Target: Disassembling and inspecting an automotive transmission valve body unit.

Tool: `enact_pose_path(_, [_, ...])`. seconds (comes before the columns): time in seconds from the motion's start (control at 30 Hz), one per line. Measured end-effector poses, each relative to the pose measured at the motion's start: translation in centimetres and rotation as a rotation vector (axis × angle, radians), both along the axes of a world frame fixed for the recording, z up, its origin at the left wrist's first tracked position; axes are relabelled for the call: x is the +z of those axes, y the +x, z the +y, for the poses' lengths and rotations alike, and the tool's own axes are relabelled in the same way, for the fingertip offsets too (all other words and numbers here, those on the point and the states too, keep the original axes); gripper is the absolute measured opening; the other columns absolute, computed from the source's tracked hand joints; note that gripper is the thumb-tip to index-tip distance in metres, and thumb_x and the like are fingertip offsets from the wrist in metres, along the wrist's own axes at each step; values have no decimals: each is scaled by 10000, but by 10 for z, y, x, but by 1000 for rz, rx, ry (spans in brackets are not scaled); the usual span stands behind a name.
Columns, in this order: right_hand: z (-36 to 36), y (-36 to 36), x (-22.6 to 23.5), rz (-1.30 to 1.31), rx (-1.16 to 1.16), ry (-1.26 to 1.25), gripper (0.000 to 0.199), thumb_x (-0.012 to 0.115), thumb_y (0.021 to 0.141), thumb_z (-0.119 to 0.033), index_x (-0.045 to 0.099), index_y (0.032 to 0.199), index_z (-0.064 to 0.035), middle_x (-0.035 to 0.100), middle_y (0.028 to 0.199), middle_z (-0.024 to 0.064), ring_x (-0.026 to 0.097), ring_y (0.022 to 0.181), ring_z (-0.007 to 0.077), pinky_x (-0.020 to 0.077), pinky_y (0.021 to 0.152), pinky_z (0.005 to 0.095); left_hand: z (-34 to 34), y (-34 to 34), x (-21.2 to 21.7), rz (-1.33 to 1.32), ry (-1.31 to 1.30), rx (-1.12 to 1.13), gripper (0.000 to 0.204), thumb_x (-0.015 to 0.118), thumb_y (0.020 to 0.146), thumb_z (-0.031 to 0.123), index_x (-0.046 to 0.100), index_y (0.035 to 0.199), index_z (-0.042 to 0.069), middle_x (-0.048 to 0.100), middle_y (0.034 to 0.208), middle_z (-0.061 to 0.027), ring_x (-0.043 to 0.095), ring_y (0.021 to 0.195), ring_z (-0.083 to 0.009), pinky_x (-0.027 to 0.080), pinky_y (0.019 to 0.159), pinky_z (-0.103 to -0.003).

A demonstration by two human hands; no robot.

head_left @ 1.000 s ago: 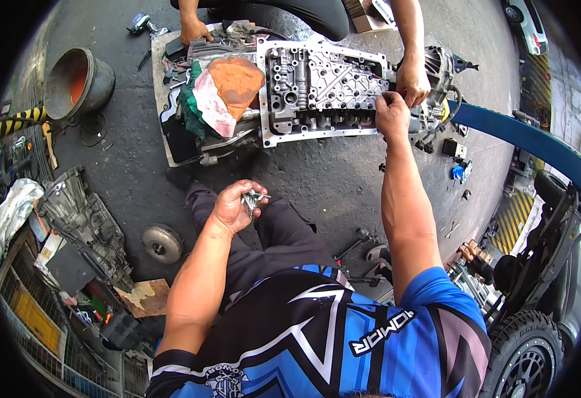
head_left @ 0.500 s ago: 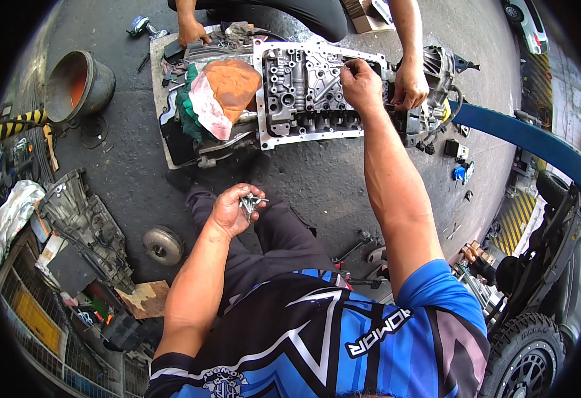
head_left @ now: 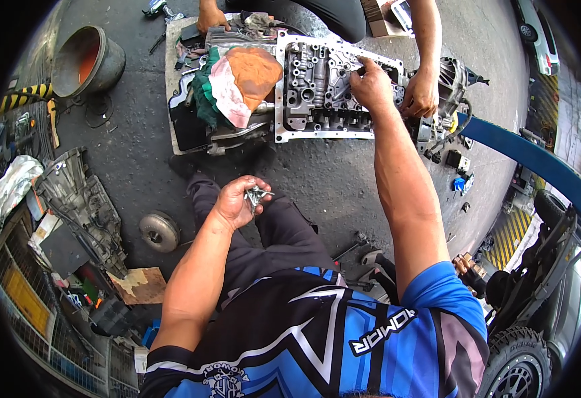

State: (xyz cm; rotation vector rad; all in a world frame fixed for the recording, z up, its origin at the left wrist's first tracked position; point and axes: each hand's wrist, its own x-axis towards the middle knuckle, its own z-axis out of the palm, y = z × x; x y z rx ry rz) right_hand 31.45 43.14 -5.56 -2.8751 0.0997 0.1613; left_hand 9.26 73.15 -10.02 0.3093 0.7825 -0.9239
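Note:
My left hand (head_left: 236, 204) is cupped palm-up over my legs, closed around a bunch of bolts (head_left: 257, 196). My right hand (head_left: 375, 86) reaches forward onto the metal valve body (head_left: 335, 74) inside an opened gearbox casing (head_left: 280, 93). Its index finger stretches onto the valve body's surface, with the thumb apart from it; the remaining fingers are curled and partly hidden. Beside it, another person's hand (head_left: 422, 94) touches the casing's right end. That person's other hand (head_left: 212, 18) rests by the far left of the gearbox.
An orange-brown cloth (head_left: 254, 74) and a pink cloth (head_left: 224, 93) lie left of the valve body. A bucket (head_left: 108, 63) stands at the far left. Another gearbox (head_left: 81, 205) and a round metal part (head_left: 159, 232) sit on the left floor. A blue beam (head_left: 522, 149) crosses at right.
My right hand no longer pinches a thin piece; its index finger now extends onto the valve body. My left hand still holds the bolts. The view has shifted slightly.

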Motion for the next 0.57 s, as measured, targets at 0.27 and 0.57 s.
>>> enact_pose_path(0.27, [-3,2,-4,-29,60,-31,285,598,777,-220,630,994,-38,618,970,203,591,920,339,457,828,388,-1,-2,-3,-25,-12,13,134,522,831,193,610,823,92,638,837,-61,631,743,-196,454,520,-285])
enact_pose_path(0.57, [-1,14,-11,39,151,-152,308,614,786,-316,647,942,-53,609,951,188,585,898,338,459,815,402,4,-3,-6,-11,-21,3,128,535,823,206,609,818,102,638,839,-61,628,758,-210,457,524,-291])
